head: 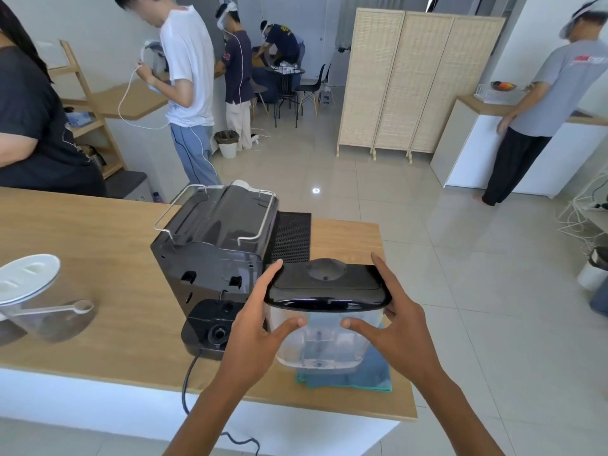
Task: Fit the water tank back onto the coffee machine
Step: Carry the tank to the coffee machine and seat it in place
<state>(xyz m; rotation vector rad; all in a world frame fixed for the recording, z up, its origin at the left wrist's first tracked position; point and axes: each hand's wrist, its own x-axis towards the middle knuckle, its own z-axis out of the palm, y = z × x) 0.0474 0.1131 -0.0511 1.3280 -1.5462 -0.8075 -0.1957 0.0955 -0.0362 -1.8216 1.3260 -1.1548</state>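
Head view, and you are working with both hands on one water tank [324, 337], a clear container with a glossy black lid [325, 289]. Your left hand [260, 327] is grasping its left side, thumb across the clear front and fingers reaching up along the lid's edge. Your right hand [399, 327] is gripping the right side the same way, thumb pressing the front wall and one finger lying along the lid's far corner. You are holding the tank upright, just right of the one coffee machine [214, 245], apart from its black docking base [210, 327], which is showing a round port on top. Below the tank one folded blue-green cloth [348, 376] is lying on the wooden counter [82, 291]; whether the tank is touching it, I cannot tell.

The machine is sitting with its back towards you, two wire rails on its top, and one black power cord [187, 383] is trailing from the base over the counter's edge. Behind it one black mesh mat [292, 236] is lying flat. At far left one clear jar [33, 297] with a white lid is resting on its side with one scoop. Five other people are standing around the room, and one three-panel woven screen [418, 83] is standing behind.
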